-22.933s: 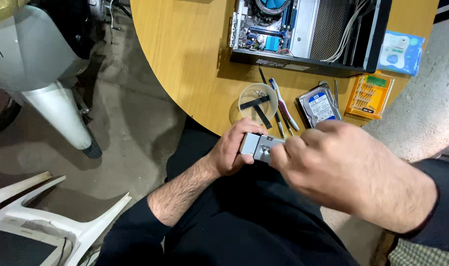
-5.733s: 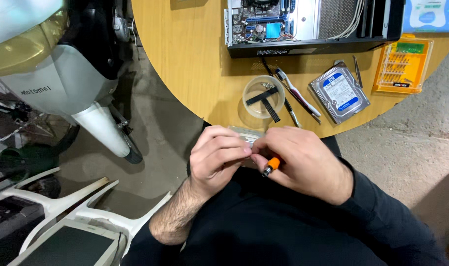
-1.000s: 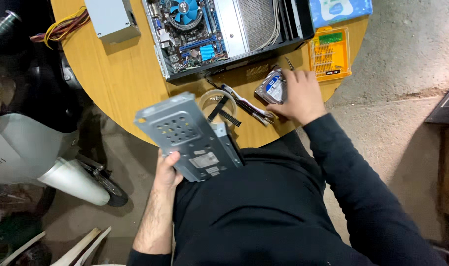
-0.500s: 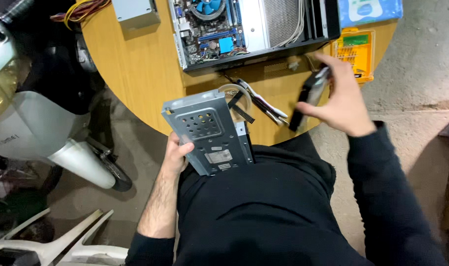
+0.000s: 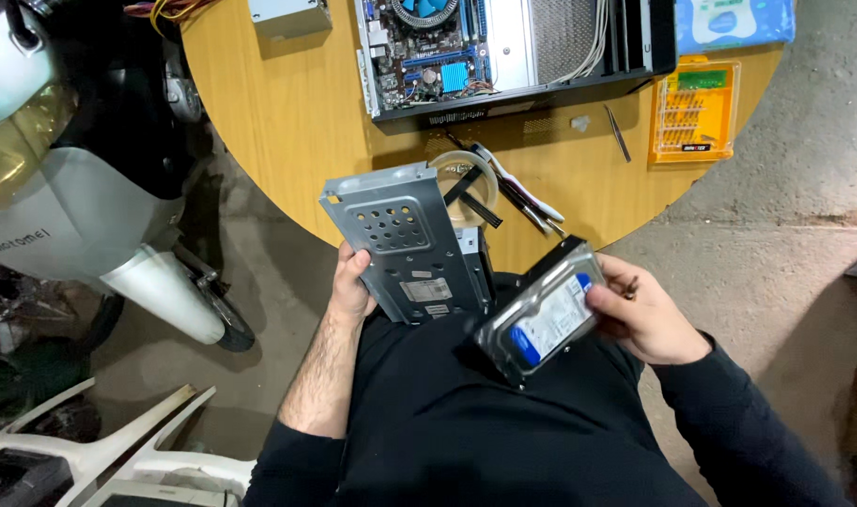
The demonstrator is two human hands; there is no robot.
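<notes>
My left hand grips the left edge of a grey perforated metal drive cage, held tilted over my lap at the table's near edge. A silver hard drive with a white and blue label rests in my right hand, which holds it by its right end, just right of and below the cage. Drive and cage are close together; I cannot tell if they touch.
The round wooden table carries an open computer case with a motherboard, a small clear dish, tweezers and hand tools, an orange screwdriver-bit case and a blue packet. A scooter stands left; white chairs lower left.
My right hand picked the hard drive off the table and brought it down toward my lap beside the cage. The left hand kept holding the cage.
</notes>
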